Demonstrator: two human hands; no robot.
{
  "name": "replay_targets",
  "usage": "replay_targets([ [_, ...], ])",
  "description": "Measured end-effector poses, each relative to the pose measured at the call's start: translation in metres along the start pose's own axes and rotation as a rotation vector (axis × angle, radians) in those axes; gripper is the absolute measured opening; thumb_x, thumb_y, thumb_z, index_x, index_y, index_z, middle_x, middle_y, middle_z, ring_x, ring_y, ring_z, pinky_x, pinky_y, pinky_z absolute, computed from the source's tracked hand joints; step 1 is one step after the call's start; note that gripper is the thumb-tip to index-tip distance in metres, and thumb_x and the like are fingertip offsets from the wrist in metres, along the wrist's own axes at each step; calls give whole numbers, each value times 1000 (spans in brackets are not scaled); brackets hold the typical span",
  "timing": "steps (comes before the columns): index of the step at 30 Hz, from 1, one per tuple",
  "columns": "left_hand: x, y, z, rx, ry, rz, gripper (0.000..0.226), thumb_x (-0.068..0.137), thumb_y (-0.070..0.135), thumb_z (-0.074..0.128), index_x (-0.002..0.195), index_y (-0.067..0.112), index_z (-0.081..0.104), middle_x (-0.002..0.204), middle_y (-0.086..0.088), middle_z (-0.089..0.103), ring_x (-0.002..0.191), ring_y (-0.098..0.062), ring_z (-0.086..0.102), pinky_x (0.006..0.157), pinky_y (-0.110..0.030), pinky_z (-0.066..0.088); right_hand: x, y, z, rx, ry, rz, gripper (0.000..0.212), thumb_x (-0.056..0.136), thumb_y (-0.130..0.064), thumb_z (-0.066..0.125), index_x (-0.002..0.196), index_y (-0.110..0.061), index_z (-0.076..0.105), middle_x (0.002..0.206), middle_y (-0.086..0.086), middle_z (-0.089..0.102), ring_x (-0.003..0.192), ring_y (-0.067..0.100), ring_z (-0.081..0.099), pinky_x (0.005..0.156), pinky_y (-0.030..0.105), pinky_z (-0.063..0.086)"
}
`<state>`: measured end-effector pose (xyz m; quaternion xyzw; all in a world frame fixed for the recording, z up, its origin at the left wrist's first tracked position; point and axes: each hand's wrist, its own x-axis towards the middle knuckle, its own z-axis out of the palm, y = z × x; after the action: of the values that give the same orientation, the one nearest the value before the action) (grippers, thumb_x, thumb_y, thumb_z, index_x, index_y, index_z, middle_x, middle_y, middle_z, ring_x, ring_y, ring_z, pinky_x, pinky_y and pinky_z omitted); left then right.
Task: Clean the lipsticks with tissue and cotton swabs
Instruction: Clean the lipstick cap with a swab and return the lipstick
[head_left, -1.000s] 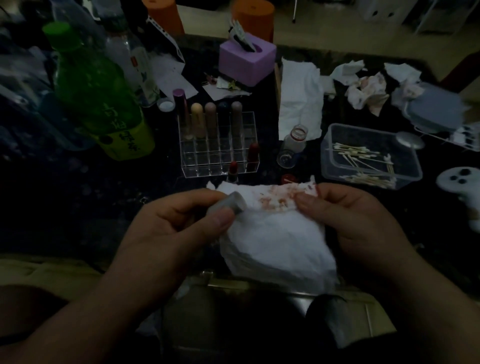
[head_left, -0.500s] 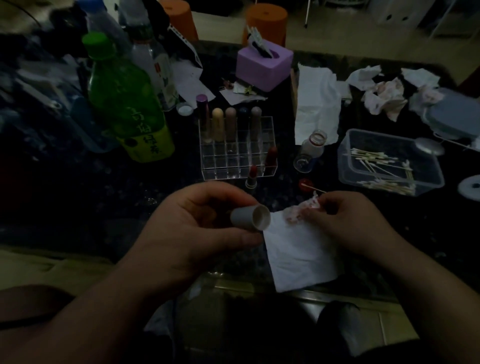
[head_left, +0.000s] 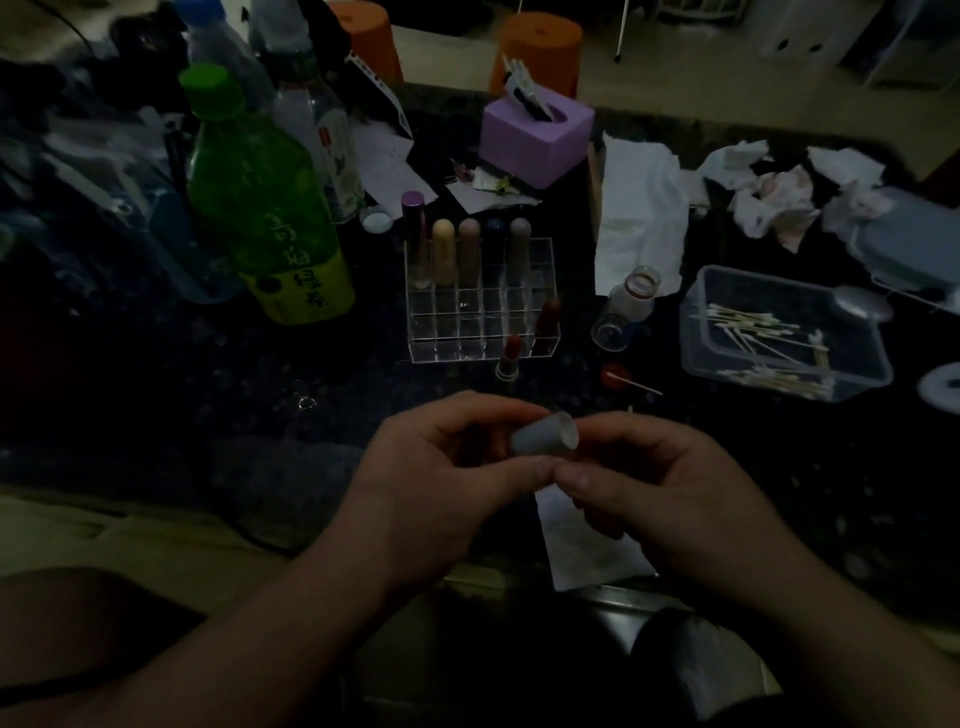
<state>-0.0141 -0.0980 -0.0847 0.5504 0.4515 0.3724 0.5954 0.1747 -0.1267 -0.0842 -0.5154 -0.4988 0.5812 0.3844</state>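
Observation:
My left hand (head_left: 447, 467) holds a grey lipstick cap (head_left: 543, 434) with its open end pointing right. My right hand (head_left: 660, 488) is closed around a white tissue (head_left: 582, 545) that hangs below it, its fingertips touching my left thumb just under the cap. An uncapped red lipstick (head_left: 510, 356) stands in front of a clear acrylic organizer (head_left: 483, 301) holding several capped lipsticks. A used cotton swab (head_left: 636, 383) lies on a small red cap to the right. A clear plastic box (head_left: 779, 332) of cotton swabs sits at the right.
A green bottle (head_left: 270, 208) and clear bottles stand at the back left. A purple box (head_left: 535, 135), a flat tissue (head_left: 639, 213), crumpled stained tissues (head_left: 779, 202) and a small open glass bottle (head_left: 626, 312) crowd the dark tabletop. Orange stools stand behind the table.
The stained tissue has been pulled off the cap and gathered under my right hand. My right hand has moved back in against my left thumb, and the cap's open end is now exposed.

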Motion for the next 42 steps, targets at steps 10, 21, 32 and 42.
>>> replay_targets([
  [10,8,-11,5,213,63,295,31,69,24,80,99,31,76,88,7,68,82,-16,67,72,-18,51,-1,1,5,-83,146,-256,27,77,-14,77,103,-10,75,99,9,71,94,32,68,78,49,58],
  [21,16,-9,-3,428,12,361,27,80,16,81,102,30,75,85,9,70,81,-14,68,70,-20,53,3,5,2,-179,250,-376,13,81,-12,75,93,-10,72,94,1,71,92,23,69,78,40,57],
  [32,64,-48,-2,660,251,-133,67,75,49,81,132,25,54,121,4,58,95,-4,57,69,-10,38,22,8,-8,374,202,71,12,72,0,56,83,3,59,87,25,68,63,28,60,48,30,42],
  [42,77,-46,11,621,340,18,24,86,32,77,109,24,73,99,8,63,86,-4,61,83,-25,53,20,9,-15,278,182,315,19,89,-2,60,71,-4,53,64,16,58,51,21,53,43,27,36],
])
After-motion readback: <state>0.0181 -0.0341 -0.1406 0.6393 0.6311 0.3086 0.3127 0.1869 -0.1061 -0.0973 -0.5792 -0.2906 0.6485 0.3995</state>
